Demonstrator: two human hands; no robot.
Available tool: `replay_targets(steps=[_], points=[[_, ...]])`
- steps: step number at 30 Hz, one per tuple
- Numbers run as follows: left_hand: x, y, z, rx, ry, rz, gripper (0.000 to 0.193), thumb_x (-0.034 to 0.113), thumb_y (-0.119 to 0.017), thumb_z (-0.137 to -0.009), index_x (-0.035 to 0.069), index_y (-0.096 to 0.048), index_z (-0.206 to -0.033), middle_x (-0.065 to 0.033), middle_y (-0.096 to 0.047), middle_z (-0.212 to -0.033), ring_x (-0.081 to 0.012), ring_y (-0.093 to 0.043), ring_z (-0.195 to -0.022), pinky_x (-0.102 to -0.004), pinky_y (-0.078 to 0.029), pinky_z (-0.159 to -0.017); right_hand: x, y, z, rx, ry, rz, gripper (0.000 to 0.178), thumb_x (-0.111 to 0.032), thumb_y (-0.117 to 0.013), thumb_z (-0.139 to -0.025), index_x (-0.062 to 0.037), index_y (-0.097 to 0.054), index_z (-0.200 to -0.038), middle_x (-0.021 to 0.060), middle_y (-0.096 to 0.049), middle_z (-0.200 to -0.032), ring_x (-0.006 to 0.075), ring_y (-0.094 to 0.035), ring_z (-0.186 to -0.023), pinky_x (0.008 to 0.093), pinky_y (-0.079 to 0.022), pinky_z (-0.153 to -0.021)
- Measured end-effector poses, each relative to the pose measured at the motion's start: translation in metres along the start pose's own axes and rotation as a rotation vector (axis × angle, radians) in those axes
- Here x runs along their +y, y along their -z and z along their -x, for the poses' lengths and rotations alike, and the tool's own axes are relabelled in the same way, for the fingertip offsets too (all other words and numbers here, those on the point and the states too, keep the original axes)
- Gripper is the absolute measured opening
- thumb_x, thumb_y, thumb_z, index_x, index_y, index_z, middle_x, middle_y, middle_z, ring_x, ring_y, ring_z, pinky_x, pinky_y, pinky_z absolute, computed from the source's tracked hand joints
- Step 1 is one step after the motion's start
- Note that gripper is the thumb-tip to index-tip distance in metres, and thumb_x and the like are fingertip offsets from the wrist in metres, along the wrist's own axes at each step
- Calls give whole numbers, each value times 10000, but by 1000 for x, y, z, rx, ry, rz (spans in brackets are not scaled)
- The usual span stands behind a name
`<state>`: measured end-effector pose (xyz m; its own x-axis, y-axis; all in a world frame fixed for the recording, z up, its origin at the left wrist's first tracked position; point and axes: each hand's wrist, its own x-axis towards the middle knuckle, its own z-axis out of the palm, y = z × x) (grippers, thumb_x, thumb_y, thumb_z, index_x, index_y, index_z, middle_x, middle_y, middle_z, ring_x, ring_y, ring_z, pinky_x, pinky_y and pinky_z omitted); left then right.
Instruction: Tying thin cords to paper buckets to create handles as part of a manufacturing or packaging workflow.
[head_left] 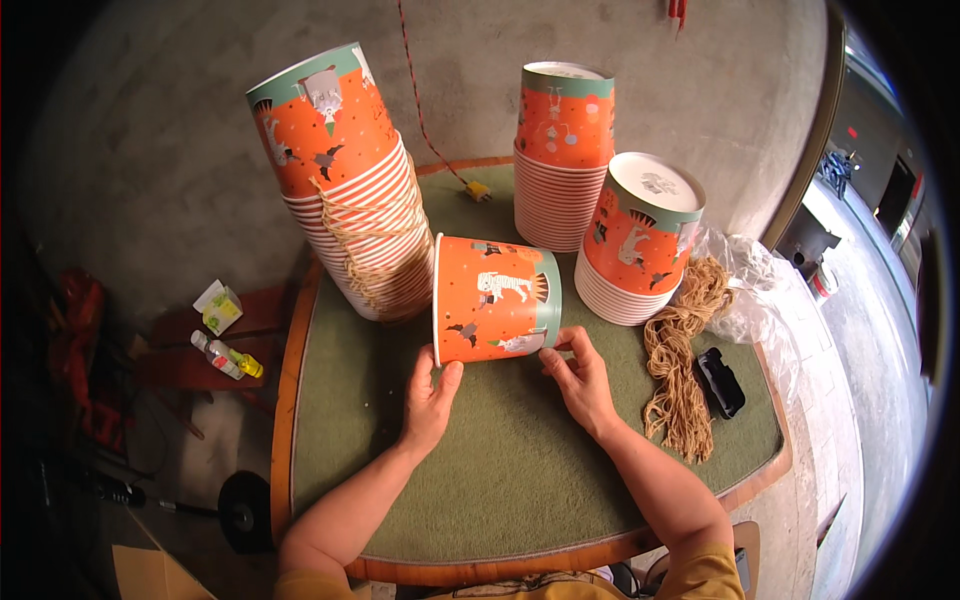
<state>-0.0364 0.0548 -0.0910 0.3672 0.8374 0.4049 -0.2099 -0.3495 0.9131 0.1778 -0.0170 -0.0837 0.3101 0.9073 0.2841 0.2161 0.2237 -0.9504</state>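
Between my two hands an orange paper bucket [497, 300] lies on its side, its white-rimmed mouth toward the left and its green-banded base toward the right. Printed cartoon figures cover its wall. My left hand [430, 398] grips the rim end from below, thumb up. At the base end my right hand [580, 378] pinches the lower edge. Behind the left hand leans a tall stack of matching buckets [345, 180], with twine [365, 240] wound around it. Two more upside-down stacks stand on the right, a far one [565, 150] and a nearer, shorter one [640, 240].
All this stands on a green-topped table [450, 480] with a wooden edge. Right of the stacks lie a hank of brown twine [685, 370], a black plastic piece [720, 383] and clear plastic wrap [745, 270]. A red cord with a yellow plug [477, 190] hangs at the back.
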Motion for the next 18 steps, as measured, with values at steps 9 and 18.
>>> replay_targets(steps=[9, 18], points=[[6, -3, -3, 23, 15, 33, 262, 175, -547, -1018, 35, -514, -1237, 6, -566, -1126, -67, -488, -1026, -252, -401, -942, -4, -3, 2, 25, 37, -126, 160, -159, -630, -974, -45, -545, -1048, 12, -542, -953, 70, -530, -755, 224, -502, -603], [-3, 1, 0, 19, 91, 15, 280, 90, -551, -970, 35, -511, -1241, -19, -551, -1177, -96, -491, -1084, -282, -392, -986, -4, -1, 3, 15, 16, -145, 185, -186, -635, -975, -61, -536, -1068, 1, -536, -938, 55, -512, -762, 218, -495, -593]])
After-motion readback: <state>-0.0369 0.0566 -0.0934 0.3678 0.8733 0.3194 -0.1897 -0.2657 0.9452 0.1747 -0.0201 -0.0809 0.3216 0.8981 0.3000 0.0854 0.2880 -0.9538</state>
